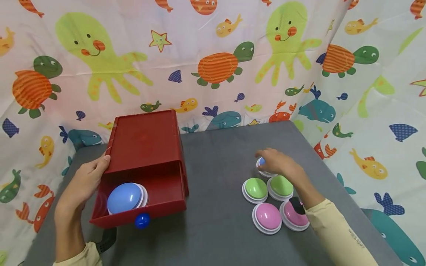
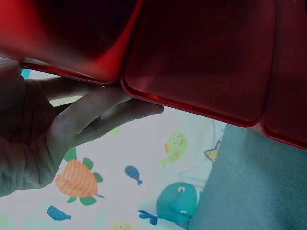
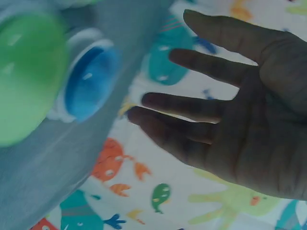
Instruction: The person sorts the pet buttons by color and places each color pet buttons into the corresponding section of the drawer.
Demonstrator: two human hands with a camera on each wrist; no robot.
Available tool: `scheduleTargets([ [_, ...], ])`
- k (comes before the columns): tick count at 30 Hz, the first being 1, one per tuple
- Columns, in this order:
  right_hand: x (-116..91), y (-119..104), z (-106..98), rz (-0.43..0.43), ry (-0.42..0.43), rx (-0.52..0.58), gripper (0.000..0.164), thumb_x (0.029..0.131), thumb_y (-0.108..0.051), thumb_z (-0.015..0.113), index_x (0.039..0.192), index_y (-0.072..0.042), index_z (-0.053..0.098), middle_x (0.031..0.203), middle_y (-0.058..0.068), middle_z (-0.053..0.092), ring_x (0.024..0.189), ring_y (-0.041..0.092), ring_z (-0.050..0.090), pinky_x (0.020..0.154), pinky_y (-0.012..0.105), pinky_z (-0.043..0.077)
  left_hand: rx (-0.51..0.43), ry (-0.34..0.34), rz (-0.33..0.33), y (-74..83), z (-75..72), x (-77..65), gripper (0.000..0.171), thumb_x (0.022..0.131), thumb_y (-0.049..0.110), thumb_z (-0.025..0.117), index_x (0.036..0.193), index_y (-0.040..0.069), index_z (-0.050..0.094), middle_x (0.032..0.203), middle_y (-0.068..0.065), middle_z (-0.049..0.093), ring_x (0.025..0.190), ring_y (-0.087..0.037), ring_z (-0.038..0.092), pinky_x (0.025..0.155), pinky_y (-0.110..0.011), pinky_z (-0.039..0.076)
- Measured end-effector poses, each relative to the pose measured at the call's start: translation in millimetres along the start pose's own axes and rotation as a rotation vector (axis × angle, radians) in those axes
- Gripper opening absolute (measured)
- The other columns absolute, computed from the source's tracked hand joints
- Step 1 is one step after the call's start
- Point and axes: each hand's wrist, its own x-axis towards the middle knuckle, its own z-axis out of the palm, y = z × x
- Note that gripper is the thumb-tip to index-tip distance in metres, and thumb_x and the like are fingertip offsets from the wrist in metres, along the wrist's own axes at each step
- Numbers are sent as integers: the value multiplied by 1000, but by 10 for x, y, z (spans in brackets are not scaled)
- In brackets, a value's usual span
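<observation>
Left grip (image 1: pixel 84 179) holds red box (image 1: pixel 143 144) (right grip (image 1: pixel 274 161) spread, empty); grey table (image 1: pixel 214 184), sea-print cloth (image 1: pixel 186 33) behind.

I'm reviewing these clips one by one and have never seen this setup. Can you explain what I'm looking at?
There is no machine here: a person works with two bare hands. The large picture comes from a camera worn on the head, looking forward and down. The other two come from cameras on the left and right wrists.

On the gray table, backed by a cloth printed with sea animals, the left hand grips the side of a red box. Its open drawer has a blue knob and holds a large blue dome. To the right sit two green domes, two pink domes and a smaller blue dome. The right hand, beside that last one, holds nothing.
</observation>
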Motion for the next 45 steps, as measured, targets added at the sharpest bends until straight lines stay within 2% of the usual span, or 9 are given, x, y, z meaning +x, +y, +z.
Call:
scheduleTargets([
  [4, 110, 204, 41, 62, -67, -12, 56, 91, -10, 78, 143, -4, 60, 141, 29, 58, 131, 47, 55, 103, 64, 54, -1, -7, 3, 10, 24, 13, 71, 112, 52, 30, 156, -2, 41, 139, -31, 62, 110, -33, 69, 88, -52, 65],
  [9, 181, 385, 142, 132, -124, -8, 69, 87, -12, 83, 149, -8, 54, 146, 29, 53, 134, 47, 53, 102, 67, 53, -19, -22, -5, 24, 55, 16, 71, 111, 53, 30, 158, -1, 40, 141, -30, 61, 111, -31, 68, 88, -50, 65],
  [17, 238, 545, 265, 144, -140, -19, 70, 83, -17, 85, 146, -5, 55, 135, 27, 58, 123, 42, 57, 99, 65, 53, -25, -21, 3, 58, 67, 41, 71, 111, 53, 31, 159, 1, 39, 141, -29, 61, 112, -32, 68, 87, -47, 66],
  [21, 283, 563, 268, 122, -134, -11, 69, 82, -16, 87, 143, -3, 57, 135, 27, 59, 123, 42, 56, 99, 65, 53, -24, -16, -1, 45, 60, 25, 71, 111, 52, 30, 159, 0, 38, 142, -29, 61, 111, -31, 67, 86, -46, 66],
  [27, 335, 577, 278, 133, -129, 3, 70, 81, -15, 88, 142, -4, 57, 137, 27, 58, 126, 43, 56, 102, 67, 52, -28, -4, 8, 46, 43, 34, 70, 112, 52, 30, 159, 1, 38, 142, -29, 61, 108, -26, 68, 85, -41, 67],
  [33, 360, 566, 279, 127, -63, 19, 67, 79, -14, 87, 139, -2, 60, 134, 29, 58, 123, 46, 56, 100, 66, 52, -24, 0, -1, 42, 35, 30, 71, 112, 52, 30, 159, 0, 38, 142, -29, 61, 108, -26, 69, 86, -43, 66],
  [41, 197, 377, 76, 175, 19, 96, 70, 83, -18, 85, 146, -7, 56, 136, 30, 50, 124, 51, 47, 94, 68, 54, -17, 2, -18, 18, 15, 14, 72, 111, 52, 30, 160, -1, 35, 142, -31, 60, 110, -29, 68, 87, -48, 66],
  [45, 117, 262, -28, 156, 45, 114, 72, 84, -18, 85, 148, -8, 55, 136, 29, 49, 125, 50, 45, 91, 64, 57, -16, -1, -23, 2, -6, 7, 73, 111, 52, 30, 161, -1, 34, 142, -31, 60, 108, -26, 69, 86, -48, 66],
])
